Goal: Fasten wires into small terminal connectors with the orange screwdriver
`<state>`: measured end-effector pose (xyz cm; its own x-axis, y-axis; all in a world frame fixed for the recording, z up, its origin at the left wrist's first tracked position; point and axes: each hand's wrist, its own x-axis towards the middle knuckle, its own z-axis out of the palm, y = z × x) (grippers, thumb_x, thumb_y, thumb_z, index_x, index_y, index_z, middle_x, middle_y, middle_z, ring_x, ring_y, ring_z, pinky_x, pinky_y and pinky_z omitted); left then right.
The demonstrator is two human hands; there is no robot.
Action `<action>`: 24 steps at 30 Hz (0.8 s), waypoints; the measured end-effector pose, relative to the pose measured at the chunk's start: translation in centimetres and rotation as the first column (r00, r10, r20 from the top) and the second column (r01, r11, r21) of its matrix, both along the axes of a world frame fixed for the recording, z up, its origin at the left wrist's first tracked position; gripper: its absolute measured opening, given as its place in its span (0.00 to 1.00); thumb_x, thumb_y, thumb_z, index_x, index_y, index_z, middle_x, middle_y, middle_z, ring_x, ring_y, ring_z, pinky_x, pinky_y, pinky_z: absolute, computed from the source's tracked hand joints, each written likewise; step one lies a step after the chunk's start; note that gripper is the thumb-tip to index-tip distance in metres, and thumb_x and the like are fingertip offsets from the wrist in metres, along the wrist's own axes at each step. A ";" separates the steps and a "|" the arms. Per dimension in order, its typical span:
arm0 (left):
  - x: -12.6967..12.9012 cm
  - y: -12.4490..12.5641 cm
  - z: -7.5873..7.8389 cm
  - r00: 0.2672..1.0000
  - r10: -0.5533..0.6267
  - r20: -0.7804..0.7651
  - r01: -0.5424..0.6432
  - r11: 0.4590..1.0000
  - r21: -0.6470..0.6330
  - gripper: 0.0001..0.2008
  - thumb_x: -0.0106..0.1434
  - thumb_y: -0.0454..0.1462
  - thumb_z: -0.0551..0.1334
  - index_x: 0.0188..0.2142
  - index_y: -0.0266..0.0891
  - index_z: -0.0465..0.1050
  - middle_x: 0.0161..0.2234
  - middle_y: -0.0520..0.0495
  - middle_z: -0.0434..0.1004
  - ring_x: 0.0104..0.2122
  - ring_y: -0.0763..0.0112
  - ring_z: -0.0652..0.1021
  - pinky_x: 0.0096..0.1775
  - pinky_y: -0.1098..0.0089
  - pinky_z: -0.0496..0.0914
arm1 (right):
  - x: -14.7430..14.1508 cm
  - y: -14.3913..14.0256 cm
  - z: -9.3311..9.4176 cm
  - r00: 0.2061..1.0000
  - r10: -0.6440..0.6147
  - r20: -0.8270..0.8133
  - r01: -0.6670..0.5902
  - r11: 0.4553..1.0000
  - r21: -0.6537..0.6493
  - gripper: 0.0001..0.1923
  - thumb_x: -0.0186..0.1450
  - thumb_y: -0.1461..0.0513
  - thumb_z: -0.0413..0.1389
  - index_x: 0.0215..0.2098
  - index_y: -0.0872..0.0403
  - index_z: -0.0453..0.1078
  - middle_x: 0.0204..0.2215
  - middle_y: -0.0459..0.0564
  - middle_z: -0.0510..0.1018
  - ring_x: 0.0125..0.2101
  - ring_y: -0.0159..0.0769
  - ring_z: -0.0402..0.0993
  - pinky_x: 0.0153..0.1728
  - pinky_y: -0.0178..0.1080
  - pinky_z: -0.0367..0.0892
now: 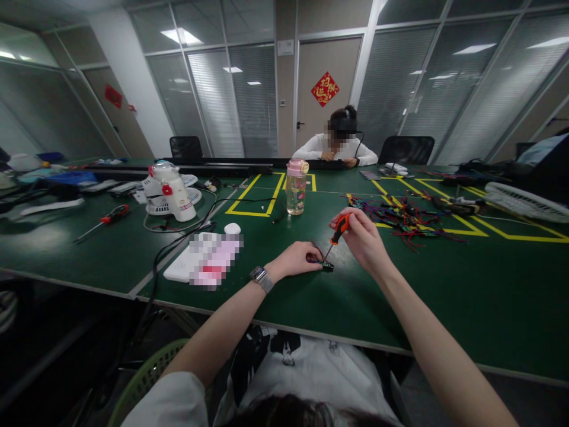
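Note:
My right hand is closed around the orange and black handle of a screwdriver. Its shaft slants down and to the left, and the tip meets a small dark circuit board with wires lying low over the green table. Fingers of my left hand pinch the board's left end, with thin wires looping up beside them. Those fingers hide part of the board. Whether the tip sits in a screw is too small to tell. A watch is on my left wrist.
A pink-lidded bottle stands ahead of my hands. Tangled wired boards lie to the right. On the left are a white box, a white earbud case, black cables and another screwdriver. A person sits opposite.

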<state>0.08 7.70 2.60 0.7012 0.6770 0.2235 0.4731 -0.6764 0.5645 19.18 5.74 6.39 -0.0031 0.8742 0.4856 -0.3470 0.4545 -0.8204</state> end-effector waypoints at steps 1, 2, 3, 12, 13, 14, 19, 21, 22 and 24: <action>0.0 0.0 0.0 1.000 0.004 -0.002 -0.004 1.000 0.001 0.07 0.62 0.38 0.69 0.38 0.37 0.82 0.37 0.48 0.78 0.35 0.71 0.76 0.39 0.73 0.68 | 0.0 0.0 0.0 1.000 0.003 -0.010 -0.003 1.000 -0.003 0.13 0.61 0.49 0.65 0.38 0.46 0.75 0.33 0.45 0.80 0.35 0.36 0.77 0.43 0.41 0.74; 0.0 0.0 0.0 1.000 0.008 -0.005 -0.008 1.000 0.003 0.07 0.62 0.38 0.69 0.38 0.37 0.82 0.37 0.48 0.78 0.35 0.71 0.76 0.39 0.73 0.68 | -0.1 -0.1 0.1 1.000 0.003 -0.016 -0.003 1.000 -0.002 0.13 0.61 0.49 0.65 0.37 0.47 0.75 0.32 0.45 0.80 0.35 0.36 0.77 0.43 0.41 0.74; 0.0 0.0 0.0 1.000 0.011 -0.009 -0.011 1.000 0.006 0.07 0.62 0.38 0.70 0.38 0.37 0.82 0.38 0.48 0.78 0.35 0.71 0.77 0.39 0.73 0.68 | -0.1 -0.1 0.1 1.000 -0.001 -0.019 0.001 1.000 0.002 0.13 0.61 0.49 0.65 0.37 0.47 0.75 0.32 0.45 0.80 0.36 0.36 0.77 0.43 0.40 0.74; 0.0 0.2 0.0 1.000 0.003 -0.022 -0.003 1.000 0.007 0.07 0.62 0.39 0.70 0.38 0.38 0.82 0.37 0.48 0.79 0.35 0.71 0.77 0.39 0.73 0.68 | 0.3 0.1 0.0 0.998 -0.053 0.034 0.052 0.999 0.004 0.14 0.61 0.48 0.65 0.40 0.46 0.77 0.32 0.46 0.80 0.35 0.37 0.78 0.45 0.44 0.75; 0.0 0.2 0.0 1.000 0.004 -0.019 -0.004 1.000 0.004 0.07 0.62 0.38 0.70 0.38 0.38 0.82 0.37 0.48 0.78 0.35 0.71 0.77 0.38 0.73 0.68 | 0.3 0.1 0.0 0.998 -0.045 0.034 0.045 0.999 0.003 0.15 0.61 0.48 0.65 0.41 0.46 0.77 0.32 0.46 0.80 0.35 0.37 0.78 0.44 0.44 0.75; 0.0 0.1 0.0 1.000 0.005 -0.016 -0.005 1.000 0.002 0.07 0.62 0.38 0.70 0.38 0.38 0.82 0.37 0.48 0.78 0.34 0.71 0.77 0.38 0.74 0.68 | 0.3 0.1 0.1 0.999 -0.038 0.029 0.038 0.999 0.004 0.16 0.61 0.48 0.65 0.42 0.46 0.77 0.32 0.46 0.80 0.35 0.37 0.78 0.44 0.43 0.75; 0.1 0.0 0.1 1.000 0.005 -0.011 -0.005 1.000 0.006 0.06 0.62 0.37 0.70 0.38 0.37 0.81 0.36 0.48 0.78 0.34 0.72 0.76 0.39 0.74 0.68 | 0.0 0.0 0.2 0.999 -0.034 -0.012 0.034 0.999 0.009 0.14 0.61 0.48 0.65 0.39 0.46 0.77 0.32 0.45 0.80 0.34 0.35 0.77 0.41 0.40 0.74; 0.1 0.0 0.0 1.000 0.009 -0.010 -0.009 1.000 0.011 0.07 0.62 0.38 0.70 0.38 0.37 0.82 0.36 0.48 0.78 0.34 0.71 0.76 0.39 0.73 0.68 | -0.1 0.1 0.1 0.997 -0.071 -0.018 0.072 0.997 0.022 0.14 0.61 0.48 0.65 0.37 0.47 0.77 0.32 0.45 0.80 0.34 0.35 0.77 0.42 0.39 0.74; 0.1 0.0 0.0 1.000 0.013 -0.010 -0.013 1.000 0.012 0.07 0.62 0.38 0.70 0.38 0.37 0.82 0.36 0.48 0.77 0.34 0.71 0.76 0.39 0.73 0.68 | -0.1 0.1 0.0 0.995 -0.096 -0.017 0.097 0.995 0.031 0.14 0.60 0.48 0.66 0.36 0.47 0.77 0.32 0.45 0.80 0.34 0.35 0.76 0.42 0.40 0.73; 0.1 0.1 0.0 1.000 0.017 -0.006 -0.017 1.000 0.006 0.07 0.62 0.37 0.70 0.37 0.36 0.81 0.36 0.48 0.77 0.34 0.72 0.76 0.38 0.73 0.68 | 0.0 0.2 -0.1 0.991 -0.137 -0.003 0.137 0.990 0.041 0.15 0.58 0.48 0.68 0.35 0.47 0.76 0.33 0.44 0.79 0.34 0.34 0.75 0.43 0.40 0.73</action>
